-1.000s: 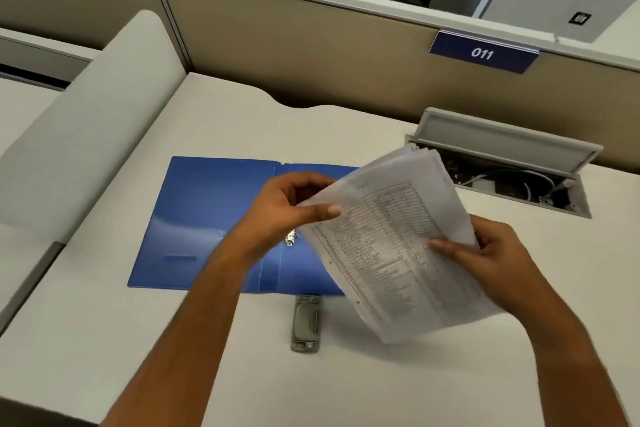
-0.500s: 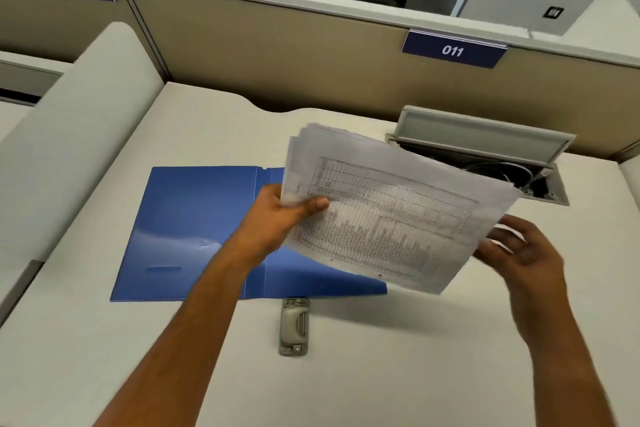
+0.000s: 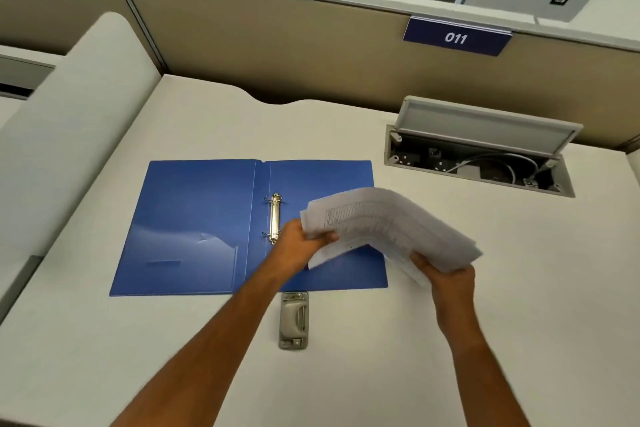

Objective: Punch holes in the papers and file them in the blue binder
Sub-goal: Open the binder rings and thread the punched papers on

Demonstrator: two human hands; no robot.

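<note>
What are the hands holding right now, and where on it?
Both hold the stack of papers: the left hand pinches its left edge, and the right hand grips its right end.

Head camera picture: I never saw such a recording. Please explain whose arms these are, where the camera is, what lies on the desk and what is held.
There is no machine here. The arms belong to a person who wears the camera on the head, so it looks forward and down at that person's own hands. The left hand and the right hand each grip one end of a bent stack of printed white papers, held above the white desk. On it lies an open blue plastic ring binder, its metal rings in the middle. Nearer the person lies a small grey hole punch. At the far right, a grey cable box set in the desk has its lid up.
</note>
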